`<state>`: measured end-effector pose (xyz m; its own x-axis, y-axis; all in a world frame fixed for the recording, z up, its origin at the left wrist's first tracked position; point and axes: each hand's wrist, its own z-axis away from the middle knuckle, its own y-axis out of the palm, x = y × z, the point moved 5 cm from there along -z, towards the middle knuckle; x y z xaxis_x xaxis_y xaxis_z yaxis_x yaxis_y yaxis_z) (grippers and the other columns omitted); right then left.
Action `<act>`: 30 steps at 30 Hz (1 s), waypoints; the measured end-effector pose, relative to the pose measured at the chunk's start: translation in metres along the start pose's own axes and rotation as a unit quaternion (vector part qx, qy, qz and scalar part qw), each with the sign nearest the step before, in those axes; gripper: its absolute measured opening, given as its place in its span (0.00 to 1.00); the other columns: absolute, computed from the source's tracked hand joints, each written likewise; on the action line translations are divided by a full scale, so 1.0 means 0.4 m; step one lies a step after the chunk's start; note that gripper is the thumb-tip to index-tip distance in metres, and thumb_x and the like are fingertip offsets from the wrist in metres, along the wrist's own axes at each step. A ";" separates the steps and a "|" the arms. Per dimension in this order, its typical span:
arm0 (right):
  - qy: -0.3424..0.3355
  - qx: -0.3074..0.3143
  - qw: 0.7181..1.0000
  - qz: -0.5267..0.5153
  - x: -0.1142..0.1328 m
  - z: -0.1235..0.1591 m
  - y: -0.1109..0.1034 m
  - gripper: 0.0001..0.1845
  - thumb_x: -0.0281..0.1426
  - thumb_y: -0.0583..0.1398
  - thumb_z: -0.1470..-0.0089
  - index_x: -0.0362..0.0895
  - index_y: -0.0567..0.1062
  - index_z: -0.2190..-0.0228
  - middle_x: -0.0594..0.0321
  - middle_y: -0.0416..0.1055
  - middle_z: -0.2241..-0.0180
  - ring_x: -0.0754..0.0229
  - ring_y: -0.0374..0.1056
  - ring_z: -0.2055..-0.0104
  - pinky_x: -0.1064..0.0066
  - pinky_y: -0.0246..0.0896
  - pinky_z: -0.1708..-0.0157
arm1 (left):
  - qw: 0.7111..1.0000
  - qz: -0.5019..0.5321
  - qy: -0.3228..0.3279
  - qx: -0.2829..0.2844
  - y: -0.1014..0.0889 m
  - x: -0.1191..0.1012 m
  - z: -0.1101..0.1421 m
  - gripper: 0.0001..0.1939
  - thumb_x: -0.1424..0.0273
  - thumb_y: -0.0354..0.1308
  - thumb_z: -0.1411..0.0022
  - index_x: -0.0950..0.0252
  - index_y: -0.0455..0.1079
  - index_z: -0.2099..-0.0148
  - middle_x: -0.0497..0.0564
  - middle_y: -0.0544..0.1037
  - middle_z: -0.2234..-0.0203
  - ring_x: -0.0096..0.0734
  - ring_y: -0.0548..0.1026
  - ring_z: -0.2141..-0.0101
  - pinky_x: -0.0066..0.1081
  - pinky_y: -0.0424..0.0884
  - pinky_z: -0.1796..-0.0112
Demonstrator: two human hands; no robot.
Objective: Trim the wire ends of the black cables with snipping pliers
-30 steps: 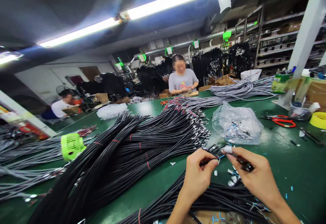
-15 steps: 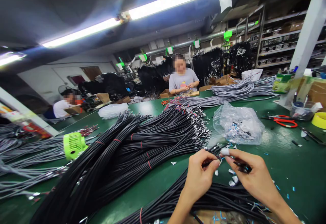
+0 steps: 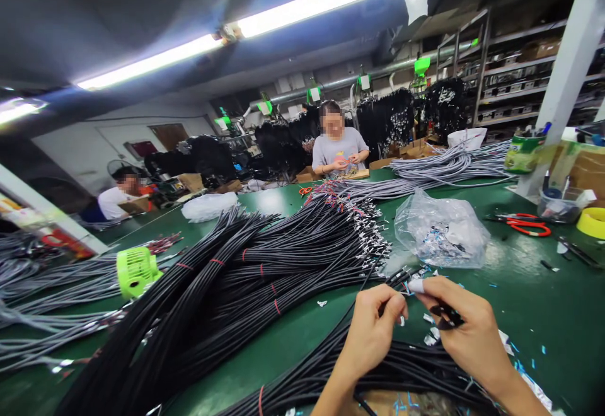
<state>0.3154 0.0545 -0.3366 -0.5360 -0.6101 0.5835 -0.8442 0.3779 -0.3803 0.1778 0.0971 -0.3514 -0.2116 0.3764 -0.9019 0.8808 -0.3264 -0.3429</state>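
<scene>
My left hand (image 3: 375, 324) is closed, thumb and forefinger pinched on what looks like the end of a black cable, mostly hidden by the fingers. To its right, my right hand (image 3: 466, 328) curls around a small black tool (image 3: 447, 315) whose kind I cannot make out. White wrapping (image 3: 416, 285) covers that hand's forefinger tip, a little apart from the left thumb. Just beyond the fingers lie black cable ends (image 3: 406, 272) with thin coloured wires. A bundle of black cables (image 3: 302, 375) passes beneath both hands.
Large tied bundles of black cable (image 3: 203, 302) cover the green table (image 3: 534, 290) on the left. A clear plastic bag (image 3: 439, 230) of small pieces stands ahead. Orange-handled pliers (image 3: 527, 224) lie right, a green fan (image 3: 137, 271) left. A person (image 3: 340, 145) sits opposite.
My hands have moved slightly apart at the fingertips. The wire end seen between them earlier no longer shows clearly. The bundles and bag have stayed in place.
</scene>
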 end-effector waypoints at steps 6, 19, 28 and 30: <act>-0.010 -0.003 1.000 0.003 0.014 0.001 0.002 0.16 0.17 0.51 0.48 0.46 0.71 0.63 0.59 0.72 0.68 0.61 0.69 0.67 0.73 0.63 0.69 | 0.999 0.025 -0.020 0.009 0.007 0.012 -0.002 0.23 0.58 0.48 0.36 0.68 0.66 0.77 0.45 0.61 0.84 0.24 0.58 0.80 0.25 0.53 0.77; 0.078 0.048 0.993 -0.070 -0.003 -0.006 0.013 0.07 0.27 0.52 0.42 0.45 0.70 0.68 0.61 0.66 0.70 0.62 0.63 0.70 0.71 0.65 0.66 | 1.000 0.012 0.003 0.002 0.014 0.003 0.003 0.22 0.60 0.47 0.35 0.67 0.64 0.77 0.45 0.62 0.83 0.25 0.59 0.78 0.26 0.53 0.76; 0.155 0.020 0.980 -0.121 -0.025 -0.009 0.015 0.09 0.32 0.56 0.46 0.43 0.76 0.67 0.58 0.73 0.69 0.59 0.70 0.69 0.72 0.68 0.69 | 0.999 0.024 0.000 0.028 0.016 0.001 0.003 0.26 0.54 0.47 0.37 0.66 0.57 0.82 0.44 0.56 0.86 0.24 0.54 0.80 0.28 0.50 0.77; 0.180 0.001 0.974 -0.136 -0.033 -0.009 0.012 0.10 0.33 0.58 0.47 0.42 0.77 0.67 0.58 0.74 0.71 0.61 0.69 0.73 0.72 0.68 0.72 | 0.999 0.025 0.001 0.034 0.016 0.000 0.003 0.27 0.53 0.46 0.37 0.65 0.55 0.82 0.44 0.55 0.86 0.24 0.54 0.81 0.28 0.49 0.77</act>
<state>0.3185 0.0666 -0.3435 -0.2620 -0.4040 0.8764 -0.9558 0.2344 -0.1776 0.1830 0.0938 -0.3538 -0.1676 0.3604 -0.9176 0.8591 -0.4033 -0.3152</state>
